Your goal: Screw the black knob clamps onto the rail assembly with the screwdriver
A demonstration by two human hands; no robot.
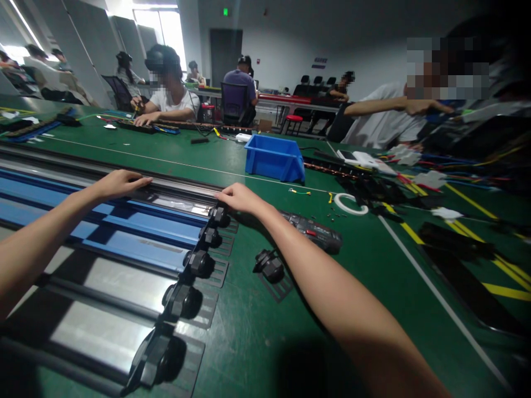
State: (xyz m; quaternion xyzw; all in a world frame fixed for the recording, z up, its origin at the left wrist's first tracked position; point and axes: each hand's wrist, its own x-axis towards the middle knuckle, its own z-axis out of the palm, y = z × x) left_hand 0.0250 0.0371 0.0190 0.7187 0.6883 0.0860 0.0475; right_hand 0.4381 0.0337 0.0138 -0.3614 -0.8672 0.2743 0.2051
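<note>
Several long metal profiles [99, 271] lie side by side across the left of the table, some with blue film on top. Black end caps with hexagonal cable glands [182, 301] and slotted plates line their right ends. My left hand [118, 185] is curled over the farthest long profile [178, 190], its fingertips partly hidden. At that same profile's right end, my right hand [238, 198] is closed around the tip, thumb on the near side. A loose end cap with a cable gland [269, 266] sits beside my right forearm. Partly behind that forearm is a black power screwdriver [319, 233].
Beyond my right hand stands a blue bin [274, 157]. Small screws, a white tape ring [350, 204] and a short green-yellow wire [299, 192] lie on the green table [244, 342]. Dark parts and cables crowd the right side. Other people sit across the table.
</note>
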